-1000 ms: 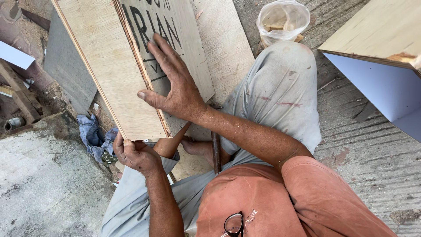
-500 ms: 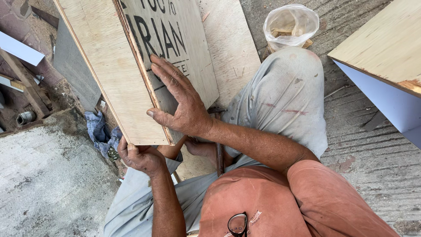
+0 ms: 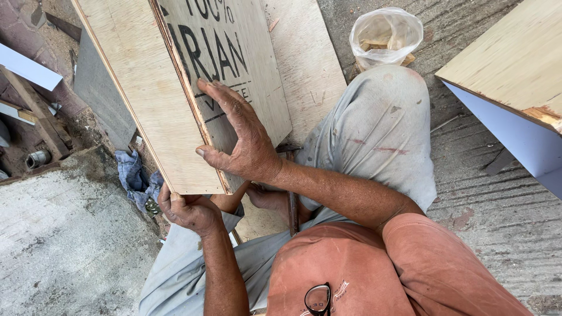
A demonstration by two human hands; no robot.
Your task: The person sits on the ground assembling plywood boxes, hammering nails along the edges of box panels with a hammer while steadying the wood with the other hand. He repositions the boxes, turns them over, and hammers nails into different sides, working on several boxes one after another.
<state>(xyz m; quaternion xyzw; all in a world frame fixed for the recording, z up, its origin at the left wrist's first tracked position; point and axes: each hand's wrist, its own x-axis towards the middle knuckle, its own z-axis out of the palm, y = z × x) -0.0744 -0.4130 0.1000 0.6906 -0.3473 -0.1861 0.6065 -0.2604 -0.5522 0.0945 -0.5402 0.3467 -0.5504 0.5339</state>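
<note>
I sit with two plywood boards propped on my lap. A plain plywood board (image 3: pixel 146 99) leans at the left. A printed plywood board (image 3: pixel 246 64) with large dark letters meets it along a brown edge. My right hand (image 3: pixel 240 140) lies flat on the printed board, fingers stretched up it and thumb across the seam onto the plain board. My left hand (image 3: pixel 187 210) is closed around the plain board's lower corner from beneath. A hammer handle (image 3: pixel 291 205) shows under my right wrist.
A clear plastic bag (image 3: pixel 385 36) of wood scraps sits beyond my knee. A blue-faced plywood panel (image 3: pixel 515 76) juts in at the right. A blue rag (image 3: pixel 136 178) lies on the ground left, next to a concrete slab (image 3: pixel 64 240) and scrap wood (image 3: pixel 35 117).
The boards and my right hand have drifted slightly right and down in view. My right hand stays flat on the printed board. My left hand keeps its hold on the lower corner.
</note>
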